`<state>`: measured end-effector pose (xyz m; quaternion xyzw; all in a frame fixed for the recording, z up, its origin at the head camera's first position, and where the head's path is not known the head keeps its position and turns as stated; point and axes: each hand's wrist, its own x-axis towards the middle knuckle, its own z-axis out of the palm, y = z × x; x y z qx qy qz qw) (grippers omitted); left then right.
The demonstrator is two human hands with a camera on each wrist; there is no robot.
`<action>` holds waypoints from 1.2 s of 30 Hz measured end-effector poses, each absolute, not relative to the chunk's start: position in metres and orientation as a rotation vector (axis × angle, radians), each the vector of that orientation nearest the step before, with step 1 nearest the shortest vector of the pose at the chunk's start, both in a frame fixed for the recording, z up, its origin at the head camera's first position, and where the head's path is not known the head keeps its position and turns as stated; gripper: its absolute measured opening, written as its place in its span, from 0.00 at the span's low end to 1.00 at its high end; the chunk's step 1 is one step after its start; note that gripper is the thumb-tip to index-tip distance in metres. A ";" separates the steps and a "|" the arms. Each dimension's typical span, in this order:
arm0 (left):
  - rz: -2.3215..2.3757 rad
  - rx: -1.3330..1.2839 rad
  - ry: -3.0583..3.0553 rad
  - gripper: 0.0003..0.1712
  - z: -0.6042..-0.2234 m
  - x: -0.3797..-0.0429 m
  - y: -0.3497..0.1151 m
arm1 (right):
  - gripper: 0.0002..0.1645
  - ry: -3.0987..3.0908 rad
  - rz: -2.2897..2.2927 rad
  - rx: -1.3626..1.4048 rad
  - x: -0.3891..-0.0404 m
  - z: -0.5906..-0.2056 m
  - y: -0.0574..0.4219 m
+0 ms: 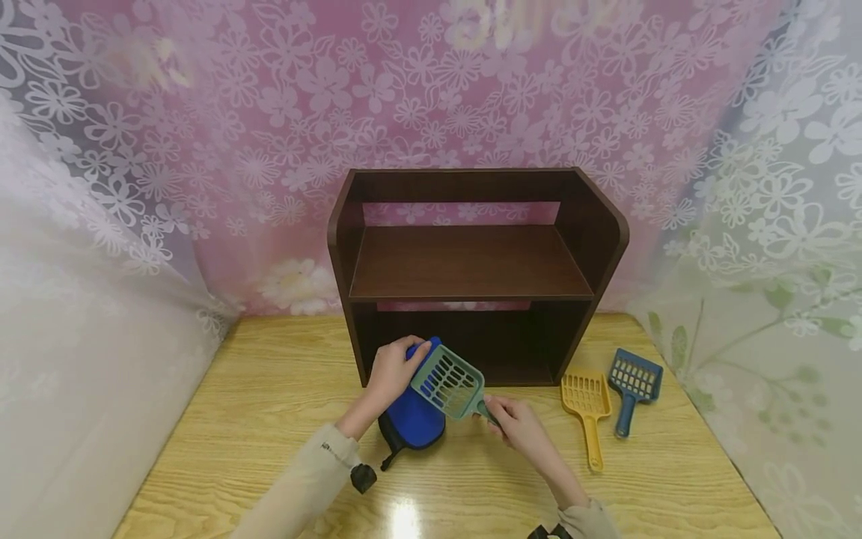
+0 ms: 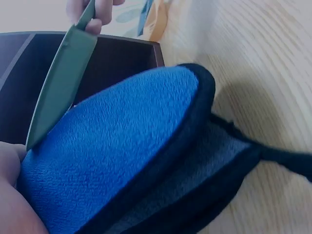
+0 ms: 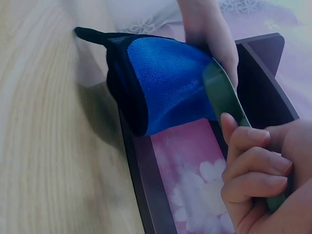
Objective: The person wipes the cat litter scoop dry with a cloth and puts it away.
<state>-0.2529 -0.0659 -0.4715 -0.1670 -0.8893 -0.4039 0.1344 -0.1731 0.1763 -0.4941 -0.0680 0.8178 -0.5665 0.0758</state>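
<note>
My right hand (image 1: 518, 427) grips the handle of a green slotted litter scoop (image 1: 462, 405), its fingers curled around it in the right wrist view. The scoop's head tilts up to the left, its front end against a blue plush cloth mitt (image 1: 414, 419). My left hand (image 1: 390, 370) holds the far end of that mitt between thumb and fingers, beside the scoop's front edge. Black trim lines the mitt's edge (image 2: 207, 87), and a black loop (image 3: 90, 35) sticks out there. In the left wrist view, the mitt's two layers stand apart at the trimmed end.
Behind the hands stands a dark brown two-tier shelf (image 1: 471, 262) on the wood-grain table (image 1: 283, 374). To its right lie a yellow slotted scoop (image 1: 592, 442) and a dark blue slotted scoop (image 1: 625, 415). Floral curtains (image 1: 269, 150) surround the table at the back and sides.
</note>
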 end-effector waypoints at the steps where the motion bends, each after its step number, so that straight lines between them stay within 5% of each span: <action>1: -1.216 -0.473 -2.588 0.17 -0.471 -0.252 -0.066 | 0.25 2.452 -1.712 -0.158 -0.174 -0.494 0.177; 36: -1.750 -0.260 -2.402 0.13 -0.489 -0.193 -0.007 | 0.26 2.620 -1.877 0.154 -0.182 -0.484 0.164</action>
